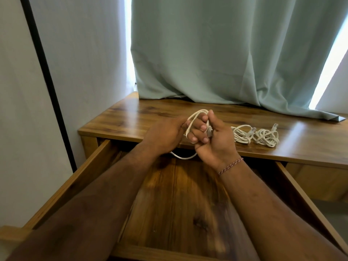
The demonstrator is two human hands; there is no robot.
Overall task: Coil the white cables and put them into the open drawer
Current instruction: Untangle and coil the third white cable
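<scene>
Both my hands hold one white cable (195, 114) above the front edge of the wooden table (131, 117). My left hand (165, 134) has loops of it wound around its fingers. My right hand (216, 140) pinches the cable and its plug end against them. A slack stretch of the same cable (183, 157) hangs below my hands over the open drawer (175, 204). Two other white cables lie bundled on the table to the right: one (242, 136) close to my right hand and one (266, 137) further right.
A pale green curtain (216, 53) hangs down onto the back of the table. A white wall with a black strip (47, 81) stands on the left. The drawer's wooden sides (75, 183) run along both my forearms.
</scene>
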